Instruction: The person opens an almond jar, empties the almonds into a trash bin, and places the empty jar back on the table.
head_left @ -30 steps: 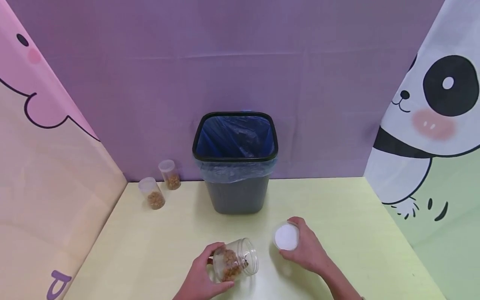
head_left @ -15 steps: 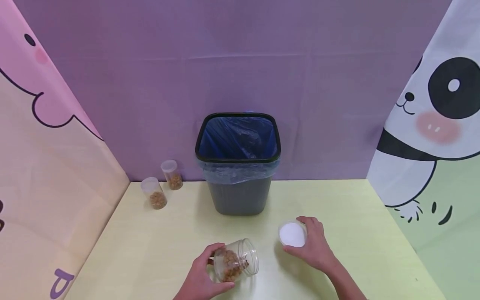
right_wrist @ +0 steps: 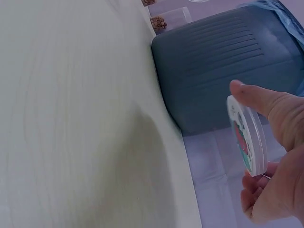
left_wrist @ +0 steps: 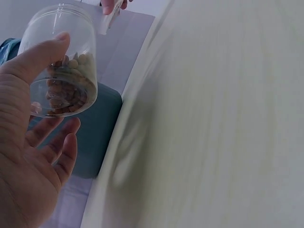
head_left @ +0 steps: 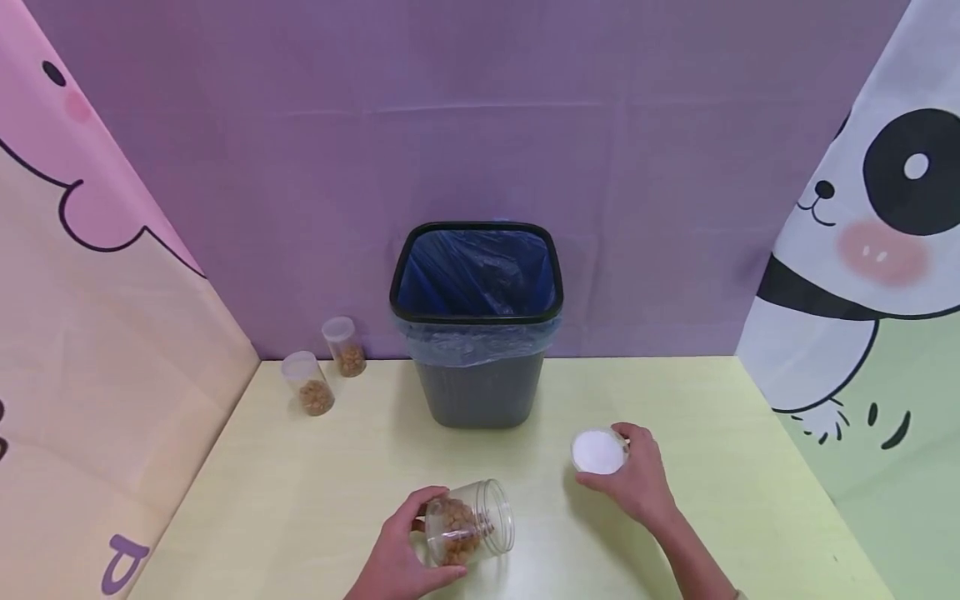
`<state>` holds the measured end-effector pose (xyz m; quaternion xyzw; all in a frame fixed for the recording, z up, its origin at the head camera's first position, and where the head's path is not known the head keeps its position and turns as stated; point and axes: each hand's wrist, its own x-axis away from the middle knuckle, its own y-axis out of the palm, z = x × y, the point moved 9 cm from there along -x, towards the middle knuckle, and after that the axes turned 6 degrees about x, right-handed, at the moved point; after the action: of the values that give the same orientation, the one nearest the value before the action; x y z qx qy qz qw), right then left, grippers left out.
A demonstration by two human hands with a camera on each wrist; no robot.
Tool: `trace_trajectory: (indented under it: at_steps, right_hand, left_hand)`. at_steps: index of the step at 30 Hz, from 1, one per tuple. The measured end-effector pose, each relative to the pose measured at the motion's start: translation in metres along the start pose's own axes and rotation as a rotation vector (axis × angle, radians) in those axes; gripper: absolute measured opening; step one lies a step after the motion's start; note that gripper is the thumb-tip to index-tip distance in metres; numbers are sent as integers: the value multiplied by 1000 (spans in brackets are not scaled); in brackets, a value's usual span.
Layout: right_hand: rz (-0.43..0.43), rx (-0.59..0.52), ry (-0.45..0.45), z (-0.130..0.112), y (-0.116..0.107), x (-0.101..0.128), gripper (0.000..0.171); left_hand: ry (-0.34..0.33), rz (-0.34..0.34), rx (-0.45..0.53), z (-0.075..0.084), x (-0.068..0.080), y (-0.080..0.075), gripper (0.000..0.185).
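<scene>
My left hand grips a clear plastic jar, thumb on one side and fingers on the other. Tilted onto its side, the lidless jar has its threaded mouth facing right. Brown lumpy pieces lie inside it, gathered along the lower side and toward the base. To the right, my right hand pinches a round screw lid by its edge. The lid's white inside faces up in the head view; in the right wrist view its coloured printed face turns toward the table. Jar and lid are well apart.
A grey bin with a black rim and blue liner stands at the table's back middle. Left of it are two lidded clear jars holding brown pieces. Purple cloth hangs behind the pale table, with printed cartoon panels at both sides.
My right hand has moved right and slightly away with the lid, widening its distance from the jar. My left hand holds the jar in nearly the same place.
</scene>
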<state>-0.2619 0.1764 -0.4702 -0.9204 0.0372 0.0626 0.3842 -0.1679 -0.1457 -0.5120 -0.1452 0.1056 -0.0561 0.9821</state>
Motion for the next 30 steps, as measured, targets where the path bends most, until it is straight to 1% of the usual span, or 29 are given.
trace_trajectory:
  at_steps: [2, 7, 10, 15, 19, 21, 24, 27, 30]
  right_hand:
    - [10, 16, -3, -2, 1, 0, 91]
    - [26, 78, -31, -5, 4, 0, 87]
    - [27, 73, -41, -5, 4, -1, 84]
    - [31, 60, -45, -6, -5, -4, 83]
    - [5, 75, -51, -7, -10, -8, 83]
    - [-12, 108, -59, -7, -11, -12, 82]
    - [-20, 197, -76, -4, -13, -20, 81]
    - [-6, 291, -103, 1, -18, -32, 81]
    - [10, 362, -128, 4, -26, -49, 81]
  left_hand:
    - [-3, 5, 4, 0, 0, -1, 88]
    - [-2, 6, 5, 0, 0, -1, 89]
    - [-5, 1, 0, 0, 0, 0, 88]
    - [-7, 7, 0, 1, 1, -1, 89]
    - [-16, 8, 3, 0, 3, -3, 89]
    - [-25, 8, 4, -1, 5, -3, 88]
    - [-33, 7, 12, -3, 7, -3, 88]
    - [-28, 7, 15, -4, 6, -3, 90]
    - [-4, 10, -2, -1, 2, -5, 92]
